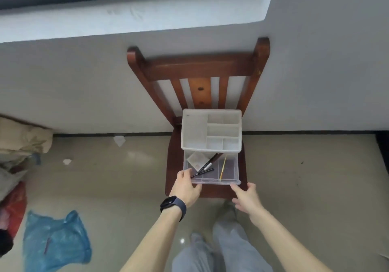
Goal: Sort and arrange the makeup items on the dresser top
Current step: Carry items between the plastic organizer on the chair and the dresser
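A white organiser [192,130] with several empty top compartments stands on the seat of a wooden chair [200,67]. Its clear drawer [230,166] is pulled out toward me. Inside lie two black pencils [205,167], a thin yellow-handled brush [222,169] and a white square compact [197,158]. My left hand [186,187], with a dark watch on the wrist, grips the drawer's front left corner, thumb over the rim. My right hand [246,198] is spread, fingertips just at the drawer's front right corner.
The chair backs against a grey wall under a window sill. On the tiled floor at the left lie a blue plastic bag [54,242], a red bag [14,206], a beige bundle [21,137] and paper scraps [119,140]. My grey-trousered legs are below.
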Demonstrator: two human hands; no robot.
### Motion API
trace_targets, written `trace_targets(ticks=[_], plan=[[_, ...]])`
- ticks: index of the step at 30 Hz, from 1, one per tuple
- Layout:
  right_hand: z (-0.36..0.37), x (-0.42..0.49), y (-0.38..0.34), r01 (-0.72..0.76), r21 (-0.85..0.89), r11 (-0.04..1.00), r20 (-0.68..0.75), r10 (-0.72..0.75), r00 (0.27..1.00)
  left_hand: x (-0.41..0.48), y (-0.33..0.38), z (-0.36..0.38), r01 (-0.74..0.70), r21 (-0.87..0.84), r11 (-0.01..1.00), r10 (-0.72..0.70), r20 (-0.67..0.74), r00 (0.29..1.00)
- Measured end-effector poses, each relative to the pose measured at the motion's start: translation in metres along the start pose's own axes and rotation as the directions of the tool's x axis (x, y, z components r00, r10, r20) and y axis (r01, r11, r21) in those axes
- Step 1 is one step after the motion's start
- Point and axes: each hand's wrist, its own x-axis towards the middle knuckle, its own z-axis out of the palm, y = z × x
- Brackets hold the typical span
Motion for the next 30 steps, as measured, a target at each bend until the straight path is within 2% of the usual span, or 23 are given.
trace_targets(ticks=[3, 6, 13, 18, 21, 25, 28, 30], plan=[[0.019, 0.032, -0.004, -0.038, 0.101, 0.994, -0.033, 0.042, 0.999, 0.04, 0.004, 0.016, 0.004, 0.017, 1.0, -0.004, -0.002, 1.0], [0.031, 0.06, 0.004, -0.035, 0.094, 0.995, -0.09, 0.044, 0.995, 0.075, 0.006, 0.032, 0.012, 0.088, 0.996, -0.01, -0.012, 1.0], [0.05, 0.081, 0.028, -0.003, 0.1, 0.995, -0.111, 0.014, 0.994, 0.102, 0.011, 0.056, 0.056, 0.359, 0.932, -0.01, -0.129, 0.992], [0.053, 0.085, 0.034, 0.037, 0.079, 0.996, -0.14, -0.025, 0.99, 0.106, 0.016, 0.055, 0.126, 0.38, 0.916, -0.085, -0.124, 0.989], [0.051, 0.082, 0.031, 0.05, -0.031, 0.998, -0.155, -0.054, 0.986, 0.11, 0.016, 0.051, 0.132, 0.389, 0.912, -0.096, -0.111, 0.989], [0.045, 0.068, 0.022, 0.08, -0.289, 0.954, -0.255, -0.157, 0.954, 0.119, 0.013, 0.036, 0.059, 0.401, 0.914, -0.027, -0.085, 0.996], [0.043, 0.052, 0.01, 0.173, -0.466, 0.868, -0.355, -0.363, 0.862, 0.121, 0.007, 0.024, 0.012, 0.428, 0.904, 0.007, -0.042, 0.999], [0.047, 0.045, -0.001, 0.269, -0.53, 0.804, -0.315, -0.481, 0.818, 0.121, 0.002, 0.017, 0.009, 0.402, 0.916, 0.0, -0.021, 1.0]])
